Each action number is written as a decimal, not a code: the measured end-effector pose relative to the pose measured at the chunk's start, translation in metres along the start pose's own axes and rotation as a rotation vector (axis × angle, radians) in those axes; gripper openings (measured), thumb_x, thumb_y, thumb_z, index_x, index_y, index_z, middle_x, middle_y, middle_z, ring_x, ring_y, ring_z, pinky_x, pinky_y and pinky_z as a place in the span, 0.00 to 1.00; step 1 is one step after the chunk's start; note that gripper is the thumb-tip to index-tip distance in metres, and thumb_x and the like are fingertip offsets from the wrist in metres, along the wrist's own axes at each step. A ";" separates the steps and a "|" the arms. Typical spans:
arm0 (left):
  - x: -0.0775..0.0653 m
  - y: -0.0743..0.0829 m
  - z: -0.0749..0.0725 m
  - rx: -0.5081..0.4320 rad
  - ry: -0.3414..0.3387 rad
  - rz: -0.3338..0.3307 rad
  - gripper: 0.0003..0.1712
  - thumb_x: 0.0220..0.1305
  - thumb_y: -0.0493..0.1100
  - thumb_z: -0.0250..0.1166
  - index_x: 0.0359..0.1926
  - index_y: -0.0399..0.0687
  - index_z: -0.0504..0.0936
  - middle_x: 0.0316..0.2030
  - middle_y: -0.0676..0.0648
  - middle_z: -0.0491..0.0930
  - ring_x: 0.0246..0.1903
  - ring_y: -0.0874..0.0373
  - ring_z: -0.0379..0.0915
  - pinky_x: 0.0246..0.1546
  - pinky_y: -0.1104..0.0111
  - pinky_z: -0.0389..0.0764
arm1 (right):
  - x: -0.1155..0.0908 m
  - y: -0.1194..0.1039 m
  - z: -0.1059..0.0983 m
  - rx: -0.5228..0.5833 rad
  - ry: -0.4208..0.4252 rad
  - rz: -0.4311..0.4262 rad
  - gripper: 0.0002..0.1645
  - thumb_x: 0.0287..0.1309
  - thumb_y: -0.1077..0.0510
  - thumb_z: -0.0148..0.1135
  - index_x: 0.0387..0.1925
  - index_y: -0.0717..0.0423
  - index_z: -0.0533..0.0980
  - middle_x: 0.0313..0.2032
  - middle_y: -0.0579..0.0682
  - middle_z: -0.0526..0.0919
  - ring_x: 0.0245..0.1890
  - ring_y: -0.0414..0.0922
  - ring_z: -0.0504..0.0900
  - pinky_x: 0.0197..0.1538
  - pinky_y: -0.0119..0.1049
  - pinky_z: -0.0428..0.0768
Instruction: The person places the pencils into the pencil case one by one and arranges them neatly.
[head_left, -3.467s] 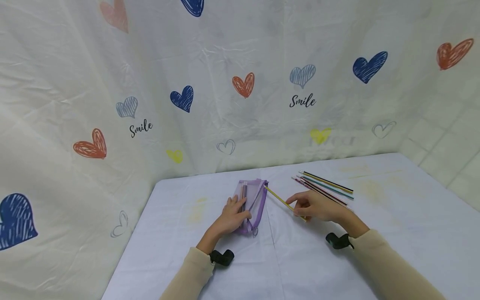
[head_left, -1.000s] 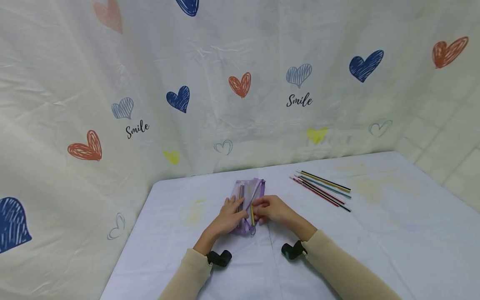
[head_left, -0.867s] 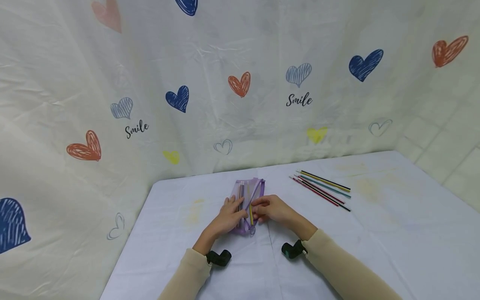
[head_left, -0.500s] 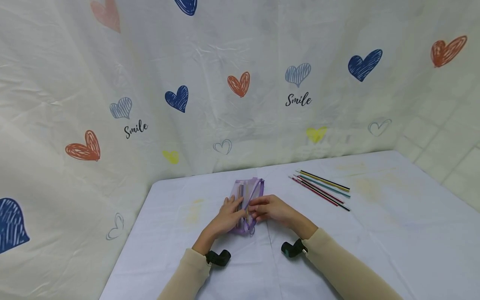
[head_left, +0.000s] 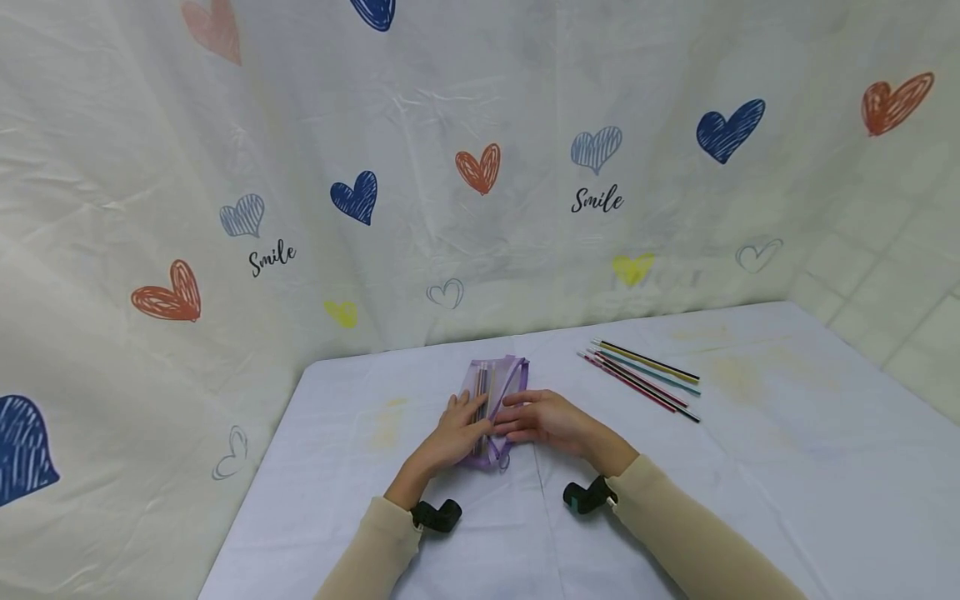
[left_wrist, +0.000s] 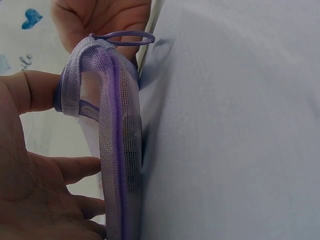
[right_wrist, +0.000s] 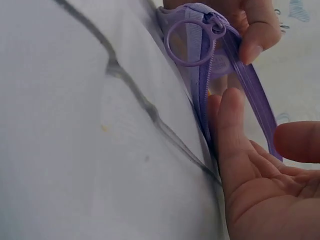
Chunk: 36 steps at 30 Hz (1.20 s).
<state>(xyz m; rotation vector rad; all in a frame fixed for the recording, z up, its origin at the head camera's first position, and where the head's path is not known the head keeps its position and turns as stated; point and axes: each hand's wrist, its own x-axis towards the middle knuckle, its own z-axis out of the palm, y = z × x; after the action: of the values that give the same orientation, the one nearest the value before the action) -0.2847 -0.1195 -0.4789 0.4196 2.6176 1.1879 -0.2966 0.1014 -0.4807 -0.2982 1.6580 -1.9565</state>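
Observation:
A purple mesh zip pencil case (head_left: 513, 377) lies on the table, its zip undone along the right side. Several pencils (head_left: 482, 382) show through the mesh. My left hand (head_left: 450, 437) rests on the case with fingers spread, its thumb against the band beside the opening. Fairly straight fingers of my right hand (head_left: 551, 422) reach into the opening; in the right wrist view its thumb (right_wrist: 302, 141) stands apart. A purple ring pull (right_wrist: 172, 47) hangs from the zip. A yellow spot by my right fingertips is too small to identify; the rest of the case's inside is mostly hidden.
Several pencils, black, yellow, teal and red-striped, lie in a loose bundle (head_left: 645, 372) to the right of the case. A white cloth covers the table (head_left: 360, 492). Behind it hangs a white curtain (head_left: 420, 242) printed with hearts.
The right hand brought a yellow pencil from the right to the case and slid it into the opening. Now its fingers have loosened from it. The left hand has stayed on the case.

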 end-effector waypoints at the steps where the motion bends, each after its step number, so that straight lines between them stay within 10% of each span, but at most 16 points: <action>1: 0.000 0.000 0.000 -0.002 0.002 -0.002 0.45 0.63 0.56 0.56 0.79 0.49 0.60 0.81 0.35 0.43 0.81 0.35 0.27 0.76 0.35 0.36 | 0.000 -0.001 -0.001 -0.013 0.015 0.002 0.28 0.75 0.67 0.41 0.71 0.75 0.57 0.62 0.71 0.79 0.55 0.51 0.87 0.54 0.36 0.85; 26: 0.000 -0.001 0.000 -0.037 0.004 -0.005 0.47 0.59 0.55 0.59 0.79 0.49 0.61 0.82 0.35 0.42 0.81 0.35 0.26 0.75 0.34 0.36 | -0.049 -0.030 -0.064 -0.493 0.329 -0.311 0.21 0.70 0.58 0.62 0.60 0.61 0.74 0.54 0.73 0.80 0.42 0.49 0.87 0.44 0.38 0.87; 36: 0.001 -0.002 0.001 -0.032 0.000 -0.004 0.47 0.59 0.55 0.59 0.79 0.49 0.60 0.82 0.35 0.42 0.81 0.35 0.26 0.75 0.33 0.36 | -0.078 -0.033 -0.103 -0.844 0.466 -0.278 0.18 0.66 0.57 0.65 0.56 0.56 0.80 0.53 0.61 0.85 0.46 0.49 0.85 0.41 0.33 0.83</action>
<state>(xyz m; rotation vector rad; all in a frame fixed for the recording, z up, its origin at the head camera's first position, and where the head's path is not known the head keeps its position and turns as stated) -0.2854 -0.1199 -0.4810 0.4073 2.5950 1.2264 -0.2924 0.2325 -0.4574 -0.4143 2.8410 -1.4510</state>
